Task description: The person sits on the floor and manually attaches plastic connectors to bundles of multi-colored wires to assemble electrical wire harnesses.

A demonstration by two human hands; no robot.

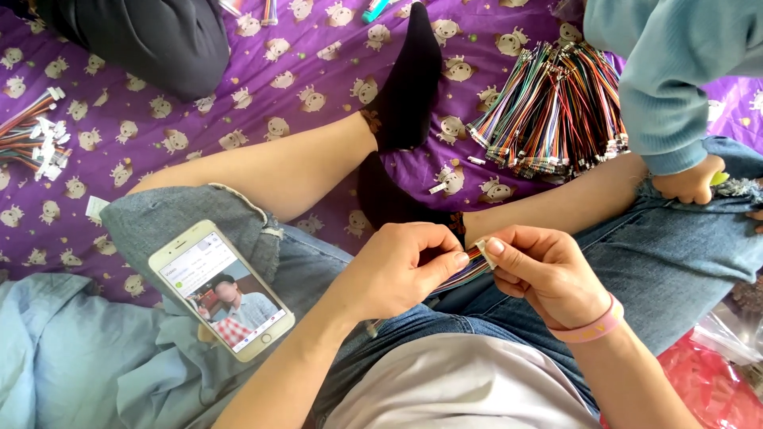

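Two hands meet low over the lap. Left hand (401, 266) is closed, thumb and forefinger pinching a short bundle of multicoloured wires (461, 272). Right hand (540, 270) is also closed, fingertips gripping the small white connector (484, 253) at the bundle's end. Wires run between both hands, just above the jeans.

Judgement: step in hand looks like seating wire ends into the connector housing. Next move calls for a steady pinch on the left and fine alignment on the right; the pieces are tiny and partly hidden by fingers, so seating cannot be confirmed.

Nearby: a white smartphone (221, 290) rests on the left thigh, screen lit. Pink wristband (592, 326) on the right wrist.

Further out: large heap of coloured wire bundles (548, 111) on the purple patterned sheet (262, 87), beyond the shins. Another person's small hand (687, 181), teal sleeve, rests on the right knee, near the working area; could jostle. More connectored wires (32, 139) lie far left.
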